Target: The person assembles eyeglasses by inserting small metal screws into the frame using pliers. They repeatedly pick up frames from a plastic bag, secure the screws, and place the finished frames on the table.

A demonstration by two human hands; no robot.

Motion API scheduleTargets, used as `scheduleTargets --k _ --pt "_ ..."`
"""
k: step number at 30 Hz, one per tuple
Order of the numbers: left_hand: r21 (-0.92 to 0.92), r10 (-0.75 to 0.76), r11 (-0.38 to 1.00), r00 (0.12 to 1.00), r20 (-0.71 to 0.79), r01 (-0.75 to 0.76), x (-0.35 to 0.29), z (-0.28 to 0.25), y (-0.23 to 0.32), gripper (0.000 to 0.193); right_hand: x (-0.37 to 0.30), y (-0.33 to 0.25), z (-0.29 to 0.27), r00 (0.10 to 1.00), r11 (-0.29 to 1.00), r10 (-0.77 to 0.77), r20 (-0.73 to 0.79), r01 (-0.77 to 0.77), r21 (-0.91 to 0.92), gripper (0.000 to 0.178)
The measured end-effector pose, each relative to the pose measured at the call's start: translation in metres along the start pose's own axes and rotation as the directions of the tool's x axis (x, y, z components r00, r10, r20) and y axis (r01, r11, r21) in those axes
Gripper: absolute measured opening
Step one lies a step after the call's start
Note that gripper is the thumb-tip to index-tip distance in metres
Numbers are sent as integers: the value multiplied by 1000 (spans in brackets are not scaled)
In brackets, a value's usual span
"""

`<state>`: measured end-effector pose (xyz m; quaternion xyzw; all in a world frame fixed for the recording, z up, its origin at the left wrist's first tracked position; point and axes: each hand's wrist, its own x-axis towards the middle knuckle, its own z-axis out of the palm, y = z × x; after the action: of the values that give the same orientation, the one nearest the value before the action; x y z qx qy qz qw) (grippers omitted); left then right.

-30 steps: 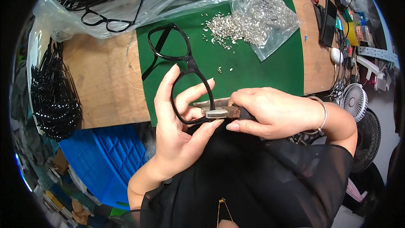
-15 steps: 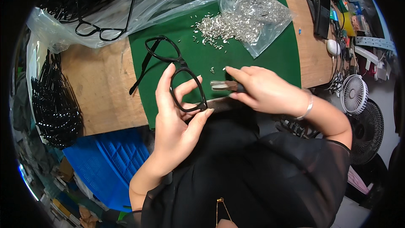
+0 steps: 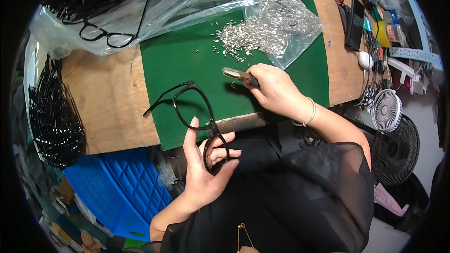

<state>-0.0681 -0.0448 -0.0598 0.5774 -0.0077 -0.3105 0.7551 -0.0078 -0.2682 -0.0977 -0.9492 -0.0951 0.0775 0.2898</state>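
My left hand (image 3: 202, 180) grips a black eyeglass frame (image 3: 212, 127) by its nearer rim, fingers and thumb around it. The farther rim extends over the green mat (image 3: 171, 61), with one temple arm reaching left. In my right hand (image 3: 276, 90) is a pair of pliers (image 3: 236, 74), jaws directed to the left above the mat. Both handles are mostly covered by my fingers. A few small silver pieces (image 3: 233, 85) lie just under the pliers. Farther off, a heap of the same shiny pieces (image 3: 236, 39) spills from a clear plastic bag (image 3: 287, 23).
A bundle of black temple arms (image 3: 56, 117) hangs at the table's left. Another black eyeglass frame (image 3: 108, 35) rests on plastic sheeting (image 3: 178, 11). A metal strip (image 3: 241, 122) lies at the mat's near edge. To the right are a phone (image 3: 355, 23) and a white fan (image 3: 386, 111).
My left hand has drawn the eyeglass frame nearer to my body. My right hand has moved the pliers away from me, toward the heap. The metal strip shows more fully.
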Motion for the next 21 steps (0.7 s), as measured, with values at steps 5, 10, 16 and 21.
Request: scheduleTargets --k 5,10,16,21 --pt "-211 -195 952 972 133 220 3 -12 7 55 5 -3 5 996 989 -56 67 65 -136 15" --pt "32 -113 993 993 -26 114 11 -6 -1 17 -1 -14 -3 994 1000 -9 109 12 -22 16" --pt "-20 118 992 988 -99 -121 16 19 -8 47 -19 -72 -1 984 746 169 -49 -95 659 14" --pt "116 231 970 963 -141 -216 17 29 -9 48 -21 -82 11 953 390 301 -23 -101 915 16"
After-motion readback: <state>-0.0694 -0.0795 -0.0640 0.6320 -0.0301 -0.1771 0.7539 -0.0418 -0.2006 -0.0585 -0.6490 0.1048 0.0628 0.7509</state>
